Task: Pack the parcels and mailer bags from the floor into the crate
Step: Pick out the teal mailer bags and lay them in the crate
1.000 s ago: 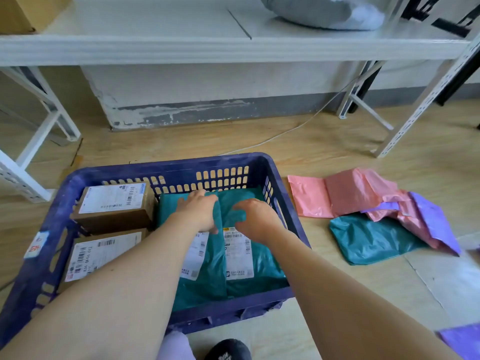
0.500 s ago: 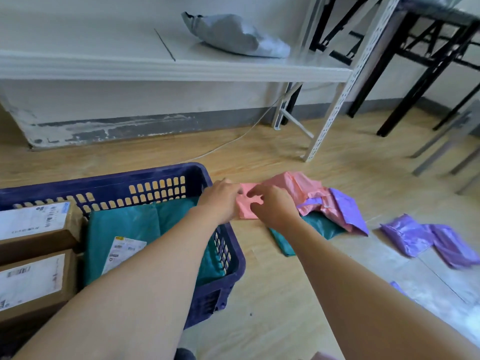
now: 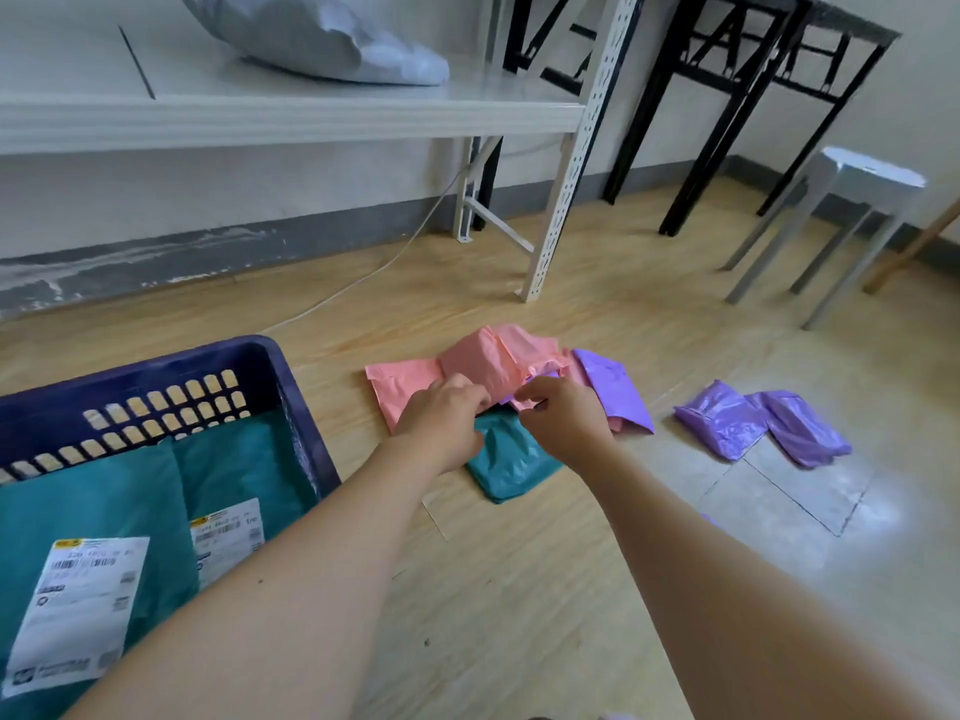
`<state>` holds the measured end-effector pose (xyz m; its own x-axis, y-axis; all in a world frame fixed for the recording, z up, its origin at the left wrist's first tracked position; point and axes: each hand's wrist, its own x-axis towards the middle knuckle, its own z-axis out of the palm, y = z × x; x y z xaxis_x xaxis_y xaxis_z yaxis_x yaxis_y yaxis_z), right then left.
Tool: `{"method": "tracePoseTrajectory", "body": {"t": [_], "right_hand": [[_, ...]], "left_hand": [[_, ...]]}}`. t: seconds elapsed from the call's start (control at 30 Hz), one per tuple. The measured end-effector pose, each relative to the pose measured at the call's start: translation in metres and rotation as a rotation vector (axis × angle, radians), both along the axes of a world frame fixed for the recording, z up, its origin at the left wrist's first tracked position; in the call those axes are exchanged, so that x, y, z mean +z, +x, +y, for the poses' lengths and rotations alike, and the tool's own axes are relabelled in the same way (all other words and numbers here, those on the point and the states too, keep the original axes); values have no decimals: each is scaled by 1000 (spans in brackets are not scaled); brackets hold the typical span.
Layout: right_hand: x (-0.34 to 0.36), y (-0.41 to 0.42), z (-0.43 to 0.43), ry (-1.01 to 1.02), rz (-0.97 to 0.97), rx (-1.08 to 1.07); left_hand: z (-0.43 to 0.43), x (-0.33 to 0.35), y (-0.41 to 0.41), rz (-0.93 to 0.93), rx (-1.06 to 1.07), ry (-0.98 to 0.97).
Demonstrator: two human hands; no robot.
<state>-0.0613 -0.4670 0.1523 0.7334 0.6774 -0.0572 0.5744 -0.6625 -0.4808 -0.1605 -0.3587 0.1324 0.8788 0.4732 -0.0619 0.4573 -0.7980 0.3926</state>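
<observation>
A dark blue crate [image 3: 260, 363] stands at the left with two teal mailer bags [image 3: 104, 511] bearing white labels inside. To its right on the floor lies a pile: pink mailer bags [image 3: 493, 356], a purple mailer bag [image 3: 615, 387] and a teal mailer bag [image 3: 511, 459] underneath. My left hand [image 3: 444, 418] pinches the near edge of a pink bag. My right hand [image 3: 563, 415] grips the pink and purple bags beside it. Two more purple bags [image 3: 758, 426] lie further right.
A white metal shelf [image 3: 291, 114] with a grey bag [image 3: 322, 33] on it runs along the wall; its perforated leg [image 3: 569, 184] stands just behind the pile. A black table frame [image 3: 727, 96] and a grey stool [image 3: 852, 210] stand at the right. A white cable [image 3: 384, 262] crosses the floor.
Both hands left the teal bags in the crate and moved right to the floor pile, where they now hold the pink bags. The view has swung right.
</observation>
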Motion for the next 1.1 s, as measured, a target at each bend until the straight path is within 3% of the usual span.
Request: {"method": "tracePoseTrajectory", "body": {"t": [0.47, 1.1], "right_hand": [[-88, 50, 1, -180, 116, -5], [-232, 67, 11, -620, 198, 372]], "left_hand": [[11, -74, 51, 180, -28, -89], [24, -173, 89, 429, 6, -103]]}}
